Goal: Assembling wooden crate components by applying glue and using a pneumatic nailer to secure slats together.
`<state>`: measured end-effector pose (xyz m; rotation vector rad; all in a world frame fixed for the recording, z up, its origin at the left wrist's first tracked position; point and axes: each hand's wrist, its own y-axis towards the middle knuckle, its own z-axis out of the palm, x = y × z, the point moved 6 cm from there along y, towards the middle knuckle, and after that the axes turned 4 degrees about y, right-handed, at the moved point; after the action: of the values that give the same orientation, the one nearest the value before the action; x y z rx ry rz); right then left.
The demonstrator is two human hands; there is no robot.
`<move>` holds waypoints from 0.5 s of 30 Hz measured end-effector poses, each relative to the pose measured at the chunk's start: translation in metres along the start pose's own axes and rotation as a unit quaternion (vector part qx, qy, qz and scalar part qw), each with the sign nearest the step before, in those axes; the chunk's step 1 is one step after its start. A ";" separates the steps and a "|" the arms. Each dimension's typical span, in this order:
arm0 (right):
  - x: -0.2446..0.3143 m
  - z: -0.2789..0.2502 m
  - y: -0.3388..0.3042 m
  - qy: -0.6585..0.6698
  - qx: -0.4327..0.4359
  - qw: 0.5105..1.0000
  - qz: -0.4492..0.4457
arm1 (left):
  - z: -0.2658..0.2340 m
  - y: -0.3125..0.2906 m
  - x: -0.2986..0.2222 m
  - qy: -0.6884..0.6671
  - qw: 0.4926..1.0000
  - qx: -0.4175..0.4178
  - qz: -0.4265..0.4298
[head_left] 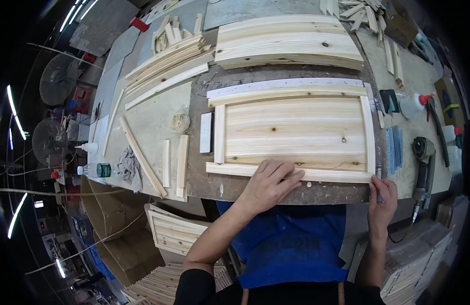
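A pale, knotty wooden panel [291, 129] lies flat in front of me, with narrow wooden strips along its four sides. My left hand [272, 185] presses on the front strip [326, 175], its fingers bent over the wood near the middle. At that strip's right end, my right hand [382, 199] has curled fingers, with the tips touching the corner beside the right side strip [368, 134]. Something small and bluish shows between those fingers, too hidden to name. Along the far strip [291, 93] runs a white marked rail [285, 86].
Behind lies a stack of panels [291, 43]; loose strips [166, 76] are at left. A glue bottle [414, 105], metal nail strips [395, 150] and a pneumatic nailer [423, 162] sit at right. A white-topped block [206, 132] stands left of the panel. Cardboard [110, 223] is lower left.
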<state>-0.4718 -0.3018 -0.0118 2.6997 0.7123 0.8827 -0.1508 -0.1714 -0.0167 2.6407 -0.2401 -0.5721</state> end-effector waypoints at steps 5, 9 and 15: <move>-0.002 -0.016 -0.001 0.031 -0.023 0.999 0.014 | 0.011 0.018 -0.007 -0.022 1.000 0.004 0.006; -0.017 -0.018 -0.002 0.045 -0.050 0.997 0.046 | 0.011 0.012 -0.007 -0.014 0.999 0.031 0.003; -0.045 -0.052 0.000 -0.020 -0.112 0.992 0.060 | 0.015 0.017 -0.012 -0.011 0.999 0.037 -0.014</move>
<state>-0.5349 -0.3216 0.0075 2.5716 0.4195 0.8765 -0.1689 -0.1895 -0.0171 2.7139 -0.2357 -0.6121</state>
